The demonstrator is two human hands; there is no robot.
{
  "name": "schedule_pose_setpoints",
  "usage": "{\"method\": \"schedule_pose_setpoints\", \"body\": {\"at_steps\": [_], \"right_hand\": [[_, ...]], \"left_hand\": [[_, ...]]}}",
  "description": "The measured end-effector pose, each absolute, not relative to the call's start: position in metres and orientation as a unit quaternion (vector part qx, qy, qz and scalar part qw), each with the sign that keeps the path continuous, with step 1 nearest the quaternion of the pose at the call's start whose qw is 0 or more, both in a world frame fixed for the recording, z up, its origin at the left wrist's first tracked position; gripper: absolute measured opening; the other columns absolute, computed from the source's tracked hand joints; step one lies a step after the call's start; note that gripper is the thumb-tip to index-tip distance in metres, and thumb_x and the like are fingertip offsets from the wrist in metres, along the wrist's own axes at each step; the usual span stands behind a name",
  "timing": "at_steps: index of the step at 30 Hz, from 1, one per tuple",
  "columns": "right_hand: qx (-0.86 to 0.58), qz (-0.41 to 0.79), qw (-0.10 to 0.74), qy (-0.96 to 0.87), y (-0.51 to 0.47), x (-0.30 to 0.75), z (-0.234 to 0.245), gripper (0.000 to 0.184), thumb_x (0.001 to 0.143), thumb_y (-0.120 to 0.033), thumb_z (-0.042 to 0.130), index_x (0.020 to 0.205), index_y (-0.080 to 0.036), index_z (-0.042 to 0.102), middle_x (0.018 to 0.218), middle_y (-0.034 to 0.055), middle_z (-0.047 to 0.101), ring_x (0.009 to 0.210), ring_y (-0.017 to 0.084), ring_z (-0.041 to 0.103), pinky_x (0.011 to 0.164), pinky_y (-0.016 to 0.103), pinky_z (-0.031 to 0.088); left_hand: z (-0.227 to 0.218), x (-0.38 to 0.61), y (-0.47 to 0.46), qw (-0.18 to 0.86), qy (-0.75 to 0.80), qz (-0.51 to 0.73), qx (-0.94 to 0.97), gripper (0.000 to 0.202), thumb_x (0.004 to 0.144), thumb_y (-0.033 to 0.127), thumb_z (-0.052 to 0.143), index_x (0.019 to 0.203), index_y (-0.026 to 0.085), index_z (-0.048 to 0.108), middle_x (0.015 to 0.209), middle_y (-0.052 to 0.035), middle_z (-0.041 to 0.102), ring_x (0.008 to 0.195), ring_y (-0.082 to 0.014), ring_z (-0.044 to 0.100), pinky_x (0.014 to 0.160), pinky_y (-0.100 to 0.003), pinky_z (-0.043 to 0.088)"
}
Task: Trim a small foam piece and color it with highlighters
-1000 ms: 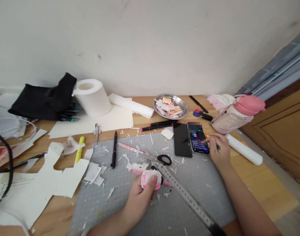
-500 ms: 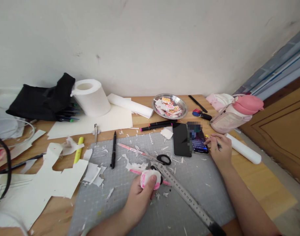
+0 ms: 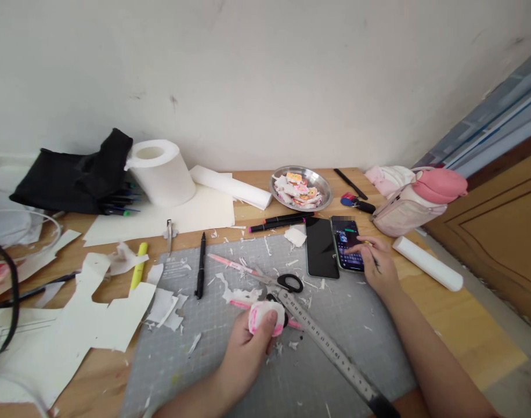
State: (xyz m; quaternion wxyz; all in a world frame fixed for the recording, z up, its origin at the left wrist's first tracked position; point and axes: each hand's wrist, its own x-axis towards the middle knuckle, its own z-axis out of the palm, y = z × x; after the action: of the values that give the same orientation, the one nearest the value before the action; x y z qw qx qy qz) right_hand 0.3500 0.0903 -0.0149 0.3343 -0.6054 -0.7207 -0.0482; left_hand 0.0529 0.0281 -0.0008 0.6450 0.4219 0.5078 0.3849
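Note:
My left hand (image 3: 246,345) pinches a small white paper piece with pink marks (image 3: 265,318) between thumb and fingers, above the grey cutting mat (image 3: 195,371). Scissors (image 3: 290,283) with black handles lie just beyond it, next to a steel ruler (image 3: 326,342) and paper scraps (image 3: 241,290). My right hand (image 3: 380,267) is over a lit phone (image 3: 349,247) with a keyboard on its screen, one finger stretched to the glass. In its curled fingers is a slim thing with a yellow end and a dark end; its kind is unclear. A dark-screened device (image 3: 321,248) lies beside the phone.
A metal bowl (image 3: 326,200) of coloured paper pieces stands near the wall. Markers (image 3: 278,223), a black pen (image 3: 201,266), a toilet roll (image 3: 161,174), cut paper (image 3: 69,325), a pink pouch (image 3: 408,212) and a white roll (image 3: 428,264) lie around.
My right hand has moved left, from the phone's right edge to over its screen. The screen's display has changed. My left hand keeps its hold on the paper piece.

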Motion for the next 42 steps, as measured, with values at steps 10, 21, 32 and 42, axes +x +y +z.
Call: {"method": "schedule_pose_setpoints", "body": {"at_steps": [10, 21, 32, 42], "right_hand": [[-0.645, -0.122, 0.357, -0.664, 0.093, 0.361, -0.016, 0.037, 0.088, -0.029, 0.04, 0.06, -0.024, 0.063, 0.064, 0.0033, 0.066, 0.081, 0.023, 0.059, 0.08, 0.041, 0.039], [-0.632, -0.042, 0.35, -0.691, 0.095, 0.349, -0.018, 0.045, 0.093, -0.04, 0.029, 0.079, -0.025, 0.069, 0.088, 0.0051, 0.066, 0.096, 0.022, 0.056, 0.088, 0.04, 0.038], [-0.627, -0.047, 0.342, -0.698, 0.096, 0.348, -0.017, 0.043, 0.093, -0.038, 0.03, 0.08, -0.026, 0.069, 0.088, 0.0043, 0.067, 0.097, 0.021, 0.057, 0.087, 0.04, 0.036], [-0.64, -0.072, 0.371, -0.669, 0.095, 0.349, -0.015, 0.042, 0.091, -0.034, 0.034, 0.068, -0.024, 0.068, 0.079, 0.0047, 0.067, 0.088, 0.021, 0.058, 0.083, 0.038, 0.038]], "left_hand": [[-0.006, 0.052, 0.023, 0.657, 0.499, 0.38, 0.419, 0.061, 0.064, 0.078, 0.05, 0.049, 0.019, 0.042, 0.041, 0.0054, 0.034, 0.04, -0.0074, 0.028, 0.041, -0.021, 0.025], [-0.003, 0.053, 0.026, 0.647, 0.507, 0.38, 0.424, 0.06, 0.063, 0.078, 0.05, 0.048, 0.02, 0.042, 0.041, 0.0054, 0.034, 0.039, -0.0075, 0.027, 0.04, -0.022, 0.026], [-0.001, 0.054, 0.028, 0.646, 0.511, 0.373, 0.427, 0.061, 0.062, 0.08, 0.049, 0.047, 0.021, 0.04, 0.04, 0.0053, 0.033, 0.038, -0.0076, 0.027, 0.04, -0.022, 0.025], [0.001, 0.053, 0.028, 0.647, 0.508, 0.376, 0.426, 0.061, 0.061, 0.079, 0.05, 0.046, 0.021, 0.039, 0.039, 0.0052, 0.033, 0.038, -0.0074, 0.027, 0.039, -0.022, 0.025]]}}
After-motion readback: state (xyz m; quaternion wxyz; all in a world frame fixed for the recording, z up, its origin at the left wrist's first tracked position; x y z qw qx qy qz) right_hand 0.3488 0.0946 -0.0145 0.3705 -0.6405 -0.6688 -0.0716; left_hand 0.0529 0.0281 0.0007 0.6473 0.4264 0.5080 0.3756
